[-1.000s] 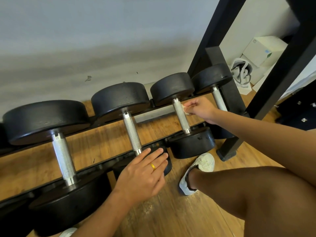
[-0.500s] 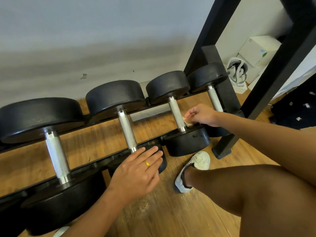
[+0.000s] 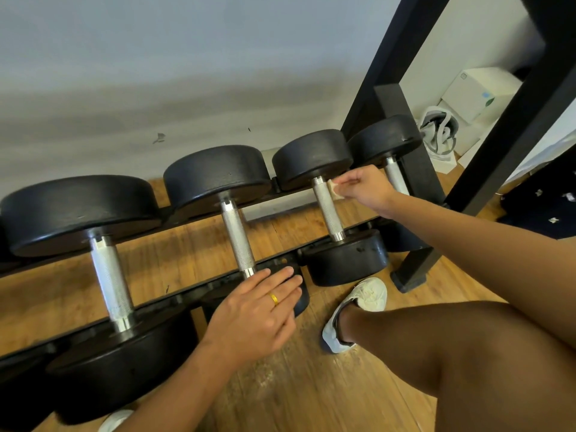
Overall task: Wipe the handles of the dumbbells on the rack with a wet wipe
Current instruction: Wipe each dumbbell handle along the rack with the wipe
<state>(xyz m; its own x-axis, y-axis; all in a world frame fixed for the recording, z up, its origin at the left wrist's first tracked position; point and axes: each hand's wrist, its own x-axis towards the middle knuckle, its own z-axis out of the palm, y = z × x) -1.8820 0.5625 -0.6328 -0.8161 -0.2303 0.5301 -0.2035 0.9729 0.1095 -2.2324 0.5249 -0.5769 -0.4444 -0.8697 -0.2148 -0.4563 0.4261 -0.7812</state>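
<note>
Several black dumbbells with knurled silver handles lie across a low black rack (image 3: 187,289). My right hand (image 3: 364,190) pinches a small white wet wipe (image 3: 336,189) against the upper end of the third dumbbell's handle (image 3: 328,213), just under its far head. My left hand (image 3: 255,313), with a gold ring, rests flat with straight fingers on the near head (image 3: 300,302) of the second dumbbell, whose handle (image 3: 237,238) is bare. The largest dumbbell's handle (image 3: 110,282) stands at the left, and a fourth handle (image 3: 396,177) shows behind my right hand.
A black frame post (image 3: 414,213) and slanted black beams rise at the right. My bare knee (image 3: 436,353) and white shoe (image 3: 358,310) are on the wooden floor beside the rack. A white box (image 3: 480,92) and a bag (image 3: 439,135) sit in the far corner.
My right hand has slid the wipe from the lower end of the third handle up to its top end. My left hand has stayed on the second dumbbell's near head.
</note>
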